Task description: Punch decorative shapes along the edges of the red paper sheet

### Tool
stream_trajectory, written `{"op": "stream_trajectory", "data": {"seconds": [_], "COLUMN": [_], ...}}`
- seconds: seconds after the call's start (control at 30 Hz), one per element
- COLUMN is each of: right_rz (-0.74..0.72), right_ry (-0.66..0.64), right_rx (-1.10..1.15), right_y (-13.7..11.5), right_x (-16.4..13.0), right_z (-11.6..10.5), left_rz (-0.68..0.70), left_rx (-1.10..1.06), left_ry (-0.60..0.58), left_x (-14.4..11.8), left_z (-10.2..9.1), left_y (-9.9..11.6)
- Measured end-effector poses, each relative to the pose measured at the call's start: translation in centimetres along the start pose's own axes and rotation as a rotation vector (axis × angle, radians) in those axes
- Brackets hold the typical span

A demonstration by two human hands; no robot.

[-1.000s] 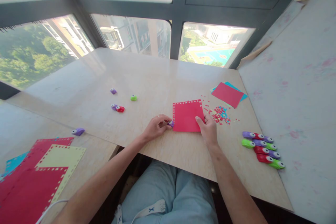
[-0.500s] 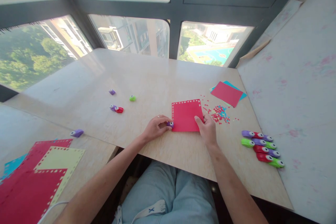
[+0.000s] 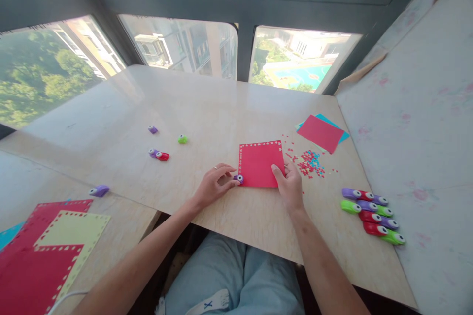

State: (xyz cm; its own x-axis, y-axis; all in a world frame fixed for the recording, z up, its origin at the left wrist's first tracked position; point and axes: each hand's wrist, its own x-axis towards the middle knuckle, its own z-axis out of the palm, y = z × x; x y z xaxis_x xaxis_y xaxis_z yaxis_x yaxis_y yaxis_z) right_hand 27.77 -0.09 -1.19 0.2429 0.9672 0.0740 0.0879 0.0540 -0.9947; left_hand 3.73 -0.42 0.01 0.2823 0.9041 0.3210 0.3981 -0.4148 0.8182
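A red paper sheet (image 3: 258, 165) lies in front of me, with small punched holes along its top and left edges. At its lower left corner sits a small purple craft punch (image 3: 239, 179) with a round white-and-dark top. My left hand (image 3: 216, 184) holds the punch loosely, thumb at its near side and index finger just above. My right hand (image 3: 291, 184) grips the sheet's right edge, thumb on top and fingers partly hidden beneath.
Paper confetti (image 3: 311, 163) is scattered right of the sheet, below stacked coloured papers (image 3: 320, 133). Several punches (image 3: 369, 214) stand in rows at the right. A green punch (image 3: 182, 139) and others lie left. Punched sheets (image 3: 48, 266) cover the lower left.
My left fingers have loosened and drawn back slightly from the punch, which is at the sheet's lower left corner. My right hand keeps its hold. The view has shifted a little.
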Motion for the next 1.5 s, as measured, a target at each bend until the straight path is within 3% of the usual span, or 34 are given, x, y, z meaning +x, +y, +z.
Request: {"op": "stream_trajectory", "data": {"seconds": [0.2, 0.47, 0.57, 0.7, 0.83, 1.23, 1.5], "right_rz": [0.036, 0.13, 0.185, 0.22, 0.228, 0.238, 0.244], "right_ry": [-0.015, -0.056, -0.036, -0.046, -0.049, 0.034, 0.042], "right_rx": [-0.086, -0.09, -0.087, -0.098, -0.149, -0.145, -0.167], "right_y": [-0.1, -0.8, -0.8, -1.0, -1.5, -1.9, -2.3], "right_x": [0.1, -0.7, -1.0, -1.1, -1.1, -1.1, -1.1], "right_z": [0.0, -0.6, -0.9, -1.0, -0.7, -0.4, -0.3], "left_rz": [-0.191, -0.298, -0.437, -0.692, -0.789, -0.932, -0.94], "left_rx": [0.111, 0.274, 0.109, -0.195, -0.24, -0.221, -0.209], "left_ry": [0.179, 0.111, 0.006, -0.314, -0.513, -0.663, -0.73], "left_x": [0.1, -0.7, -0.4, 0.8, 2.1, 3.9, 4.3], "left_z": [-0.4, -0.3, -1.2, -2.6, -3.0, -2.9, -2.9], "left_y": [0.7, 1.7, 1.5, 1.1, 1.1, 1.9, 2.2]}}
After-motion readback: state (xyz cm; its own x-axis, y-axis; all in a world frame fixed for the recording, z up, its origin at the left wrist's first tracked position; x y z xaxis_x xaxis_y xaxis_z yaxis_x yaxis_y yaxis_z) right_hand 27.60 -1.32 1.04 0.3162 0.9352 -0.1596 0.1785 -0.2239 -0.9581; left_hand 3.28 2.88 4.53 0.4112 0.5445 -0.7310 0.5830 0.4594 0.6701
